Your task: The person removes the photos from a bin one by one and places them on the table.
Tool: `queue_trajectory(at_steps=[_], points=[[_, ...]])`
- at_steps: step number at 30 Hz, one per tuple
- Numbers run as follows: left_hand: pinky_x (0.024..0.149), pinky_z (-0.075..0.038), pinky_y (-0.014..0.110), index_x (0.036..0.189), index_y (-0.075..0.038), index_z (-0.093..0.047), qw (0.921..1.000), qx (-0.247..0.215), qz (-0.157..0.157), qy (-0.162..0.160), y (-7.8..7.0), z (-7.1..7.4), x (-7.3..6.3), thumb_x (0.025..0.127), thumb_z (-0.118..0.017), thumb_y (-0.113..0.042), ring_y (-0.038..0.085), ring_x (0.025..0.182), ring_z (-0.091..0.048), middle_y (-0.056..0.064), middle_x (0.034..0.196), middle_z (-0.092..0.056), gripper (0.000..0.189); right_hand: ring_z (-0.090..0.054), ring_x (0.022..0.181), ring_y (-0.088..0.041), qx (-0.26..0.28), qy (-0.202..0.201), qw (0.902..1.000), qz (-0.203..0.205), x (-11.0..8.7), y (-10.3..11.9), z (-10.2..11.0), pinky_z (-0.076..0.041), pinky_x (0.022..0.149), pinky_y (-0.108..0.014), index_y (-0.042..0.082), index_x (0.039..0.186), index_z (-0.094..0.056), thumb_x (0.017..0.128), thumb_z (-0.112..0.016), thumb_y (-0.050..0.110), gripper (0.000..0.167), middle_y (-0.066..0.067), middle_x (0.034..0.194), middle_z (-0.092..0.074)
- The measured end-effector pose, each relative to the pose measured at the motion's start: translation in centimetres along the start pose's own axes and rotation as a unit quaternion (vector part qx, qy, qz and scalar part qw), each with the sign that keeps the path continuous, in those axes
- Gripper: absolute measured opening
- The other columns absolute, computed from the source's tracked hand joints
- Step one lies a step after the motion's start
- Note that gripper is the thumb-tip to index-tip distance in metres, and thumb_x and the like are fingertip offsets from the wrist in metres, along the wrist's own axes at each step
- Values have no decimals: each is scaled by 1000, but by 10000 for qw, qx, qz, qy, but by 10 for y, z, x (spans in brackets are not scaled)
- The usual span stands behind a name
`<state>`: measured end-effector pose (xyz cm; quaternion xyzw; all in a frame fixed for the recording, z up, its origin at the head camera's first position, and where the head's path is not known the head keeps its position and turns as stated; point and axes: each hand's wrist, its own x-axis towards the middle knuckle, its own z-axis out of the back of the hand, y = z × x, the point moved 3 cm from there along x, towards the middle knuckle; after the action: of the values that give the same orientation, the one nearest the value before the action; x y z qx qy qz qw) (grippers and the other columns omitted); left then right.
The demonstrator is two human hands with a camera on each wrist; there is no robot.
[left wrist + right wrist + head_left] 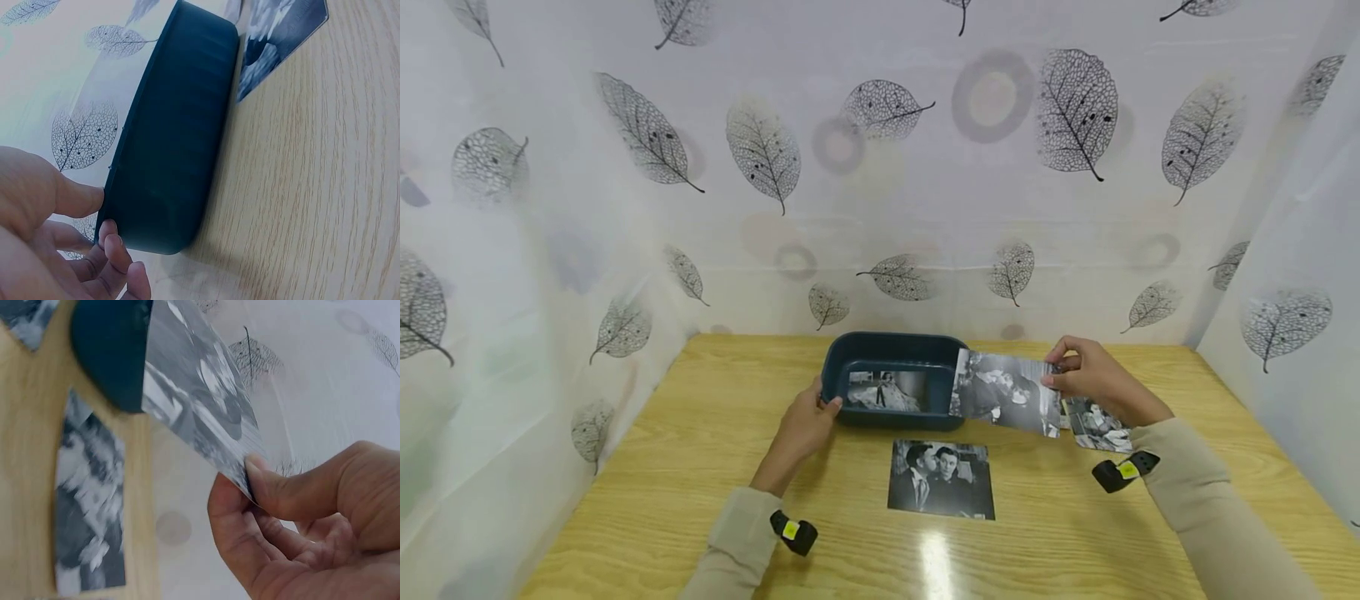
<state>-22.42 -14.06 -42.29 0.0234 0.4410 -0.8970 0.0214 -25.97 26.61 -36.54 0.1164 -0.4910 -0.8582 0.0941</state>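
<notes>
My left hand point(805, 423) grips the left end of a dark teal plastic basin point(895, 421), thumb on the rim and fingers against the outer wall in the left wrist view. Inside the basin lies a black-and-white photo point(887, 392) of a figure and a spread gown. Between thumb and fingers, my right hand point(1093, 379) pinches the right edge of another black-and-white photo point(1007, 393). That print is raised and tilted, its left edge overlapping the basin's right end in the head view.
On the wooden table point(715, 467), a photo of two people point(942, 481) lies in front of the basin. Another photo point(1097, 425) lies partly hidden beneath my right hand. Leaf-patterned curtains point(895, 208) stand behind and at both sides.
</notes>
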Motion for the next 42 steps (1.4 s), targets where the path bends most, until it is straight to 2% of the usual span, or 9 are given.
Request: queue_trajectory(at_steps=[9,13,16,20,27,34,42], points=[[59,-42,32,157,8,-22,10000,-27,-15,53,-1,0,-1,106,-53,-18,20,71,-51,11,93,-56,65,-61,79,-21,-54,321,9986,-428,-32,-35,10,-56,71,-40,-8,107,-50,95,-66,-3,21,-12,92,-66],[60,-42,32,157,7,-21,10000,1,3,49,-1,0,-1,106,-53,-18,20,72,-51,11,94,-56,65,-56,70,-17,55,453,9979,-465,-43,-47,8,-53,64,-37,-7,105,-50,93,-67,-5,21,-9,83,-61],[58,-42,31,157,8,-22,10000,-8,-16,39,-1,1,0,106,-53,-18,19,69,-50,11,91,-55,65,-56,69,-17,8,517,9976,-456,-49,-53,5,-52,62,-35,-7,105,-50,93,-68,-5,21,-9,81,-60],[57,-41,31,157,7,-22,10000,-54,5,22,-1,1,0,106,-54,-19,19,67,-48,10,89,-53,66,-60,73,-22,-227,495,9970,-556,-52,-60,1,-54,64,-38,-8,105,-52,92,-69,-4,22,-11,84,-62],[59,-42,31,158,6,-22,10000,-19,72,15,-1,1,0,106,-54,-19,19,69,-49,10,90,-54,66,-55,74,-22,-891,223,9942,-550,-51,-73,-8,-51,60,-35,-6,97,-55,84,-75,-6,24,-10,86,-58],[62,-42,32,158,5,-21,10000,-30,87,24,0,1,0,106,-53,-20,20,74,-50,10,94,-53,66,-46,67,-21,-1511,58,9868,-583,-49,-79,-19,-40,60,-35,-2,93,-56,80,-78,-6,26,-7,77,-53],[63,-42,32,158,5,-21,9999,-41,101,38,1,-2,1,106,-53,-19,20,75,-50,10,94,-54,66,-48,70,-22,-2087,-122,9762,-581,-49,-76,-23,-42,61,-38,-3,93,-58,79,-81,-3,27,-9,81,-54]])
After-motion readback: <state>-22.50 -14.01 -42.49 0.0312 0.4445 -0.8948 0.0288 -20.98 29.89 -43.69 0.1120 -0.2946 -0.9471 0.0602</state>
